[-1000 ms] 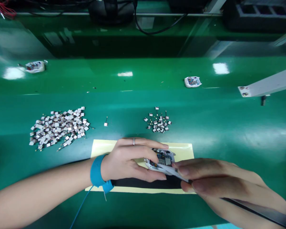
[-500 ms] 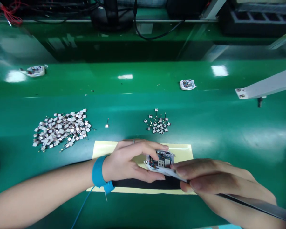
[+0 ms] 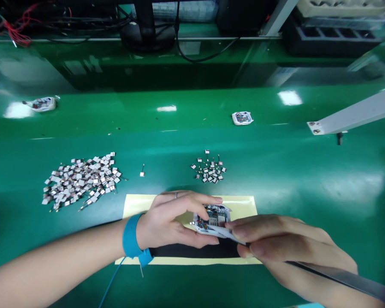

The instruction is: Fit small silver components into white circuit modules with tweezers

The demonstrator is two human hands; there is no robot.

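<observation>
Circuit module [image 3: 211, 219], partly hidden, clasped by left-hand fingers [image 3: 192, 201]; right-hand fingers [image 3: 259, 225] pinch its white edge.

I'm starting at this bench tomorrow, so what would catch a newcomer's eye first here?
Your eye would likely go to the front of the green bench, where the left hand, wearing a blue wrist strap, holds a small white-framed circuit board above a yellow sheet. The right hand reaches it from the right. Behind them, a large heap of small square wired parts lies left of a smaller heap.
</observation>
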